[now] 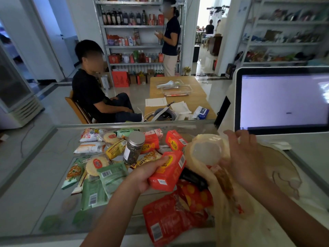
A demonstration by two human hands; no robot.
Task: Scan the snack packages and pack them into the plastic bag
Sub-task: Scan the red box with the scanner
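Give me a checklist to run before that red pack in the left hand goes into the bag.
1. Left hand grips the red pack firmly: ok.
2. Right hand holds up the plastic bag by its edge: ok.
3. Bag mouth open wide enough for the pack: cannot tell.
4. Pack already scanned: cannot tell; the screen shows nothing readable.
5. Jar upright and out of the path, on the far side of the pack from the bag: ok.

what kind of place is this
Likely a small shop's checkout: stocked shelves behind, a register screen at right, and snack packages heaped on the glass counter beside the plastic bag.
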